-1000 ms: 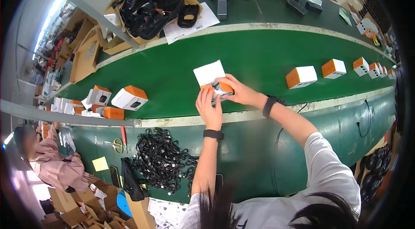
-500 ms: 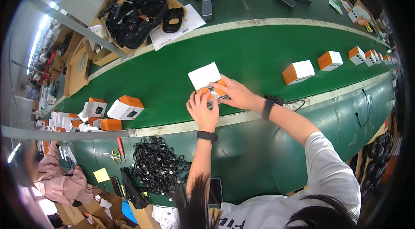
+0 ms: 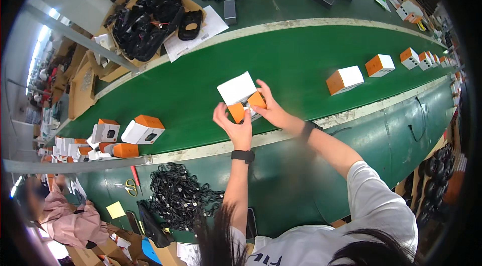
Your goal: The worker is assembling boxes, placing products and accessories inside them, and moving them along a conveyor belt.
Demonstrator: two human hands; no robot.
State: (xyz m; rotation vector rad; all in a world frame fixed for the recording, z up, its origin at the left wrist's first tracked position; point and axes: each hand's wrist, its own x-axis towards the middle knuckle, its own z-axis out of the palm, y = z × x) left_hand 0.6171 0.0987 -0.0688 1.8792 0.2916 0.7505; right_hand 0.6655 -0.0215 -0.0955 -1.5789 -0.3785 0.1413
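Note:
A small carton lies on the green belt in front of me, its white lid panel raised on the far side and its orange flaps partly folded over the opening. At its left, my left hand has its fingers spread, with the thumb at the near edge of the opening. My right hand is on the right side, fingers stretched out and apart, its thumb tip at the same opening. Something small and white shows between the thumbs; what lies deeper inside is hidden.
Orange-and-white boxes stand along the belt to the right; more boxes cluster left. Nearer lie a heap of black cables, scissors and a yellow note. A person in pink sits at left.
Both hands have shifted their fingers outward from the carton's top, and more of the orange flaps shows. The thumbs have come together at the opening. The view has shifted slightly.

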